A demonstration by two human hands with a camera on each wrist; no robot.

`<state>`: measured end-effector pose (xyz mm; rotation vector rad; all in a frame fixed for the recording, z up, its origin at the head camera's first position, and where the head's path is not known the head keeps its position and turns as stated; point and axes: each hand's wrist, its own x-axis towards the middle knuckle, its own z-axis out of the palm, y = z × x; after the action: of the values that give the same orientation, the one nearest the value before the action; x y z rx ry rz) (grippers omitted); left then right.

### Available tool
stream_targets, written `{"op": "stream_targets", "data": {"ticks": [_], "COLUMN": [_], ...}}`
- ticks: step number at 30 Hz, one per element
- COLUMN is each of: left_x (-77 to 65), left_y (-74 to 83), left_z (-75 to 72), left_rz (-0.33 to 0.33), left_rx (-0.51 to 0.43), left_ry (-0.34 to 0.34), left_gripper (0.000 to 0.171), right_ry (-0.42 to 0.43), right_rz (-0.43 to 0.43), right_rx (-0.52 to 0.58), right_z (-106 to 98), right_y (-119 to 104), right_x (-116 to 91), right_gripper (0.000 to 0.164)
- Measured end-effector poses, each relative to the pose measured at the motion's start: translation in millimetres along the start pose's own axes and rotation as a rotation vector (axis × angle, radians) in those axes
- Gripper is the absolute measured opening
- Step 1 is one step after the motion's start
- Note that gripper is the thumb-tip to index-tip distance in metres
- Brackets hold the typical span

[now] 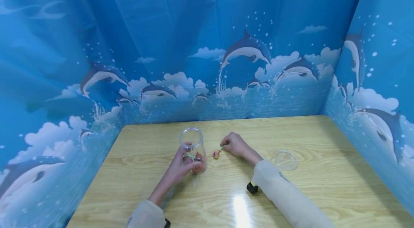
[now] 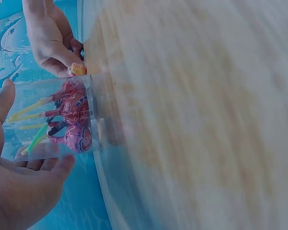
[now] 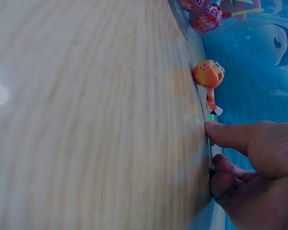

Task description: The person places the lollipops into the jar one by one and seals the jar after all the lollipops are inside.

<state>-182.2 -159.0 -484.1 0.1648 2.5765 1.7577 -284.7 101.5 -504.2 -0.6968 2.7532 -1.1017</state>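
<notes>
In the head view my left hand (image 1: 181,167) grips a clear plastic jar (image 1: 199,144) that stands without a lid on the table. Several wrapped lollipops (image 2: 73,109) are inside, heads down, with yellow and green sticks pointing up. To the right of the jar my right hand (image 1: 238,145) pinches the green stick of an orange-wrapped lollipop (image 1: 216,154). That lollipop's head (image 3: 209,74) is at the tabletop in the right wrist view. The thumb covers part of the stick.
A clear round lid (image 1: 286,160) lies on the wood-grain table (image 1: 323,185), right of my right forearm. Blue curtains (image 1: 181,41) printed with dolphins hang behind the table and along both sides.
</notes>
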Motion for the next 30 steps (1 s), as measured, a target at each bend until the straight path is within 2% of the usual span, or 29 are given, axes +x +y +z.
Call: {"op": "stream_targets", "data": {"ticks": [7,15,18,24,30], "left_x": [0.3,1.6,2.0,1.6,1.3], "left_y": [0.1,-1.6,-1.4,-1.4,-1.9], "left_z": [-0.2,-1.3,-1.8,-1.9,-1.0], "left_rz": [-0.007,-0.019,-0.013,0.006,0.018], "left_rx": [-0.022,0.017,0.013,-0.007,-0.014], "left_ry": [-0.012,-0.011,-0.012,-0.015,-0.015], "left_gripper": [0.083,0.083,0.082,0.081,0.081], "right_ry": [0.022,0.068,0.066,0.076,0.107], "right_rz": [0.025,0.115,0.167,0.326,0.339], "right_rx": [-0.049,0.022,0.144,0.531,0.648], "right_z": [-8,-17,-19,-25,-36], "right_y": [3,0,-2,-7,-12], "right_x": [-21,-51,-61,-73,-83], "right_gripper": [0.004,0.006,0.005,0.009,0.015]}}
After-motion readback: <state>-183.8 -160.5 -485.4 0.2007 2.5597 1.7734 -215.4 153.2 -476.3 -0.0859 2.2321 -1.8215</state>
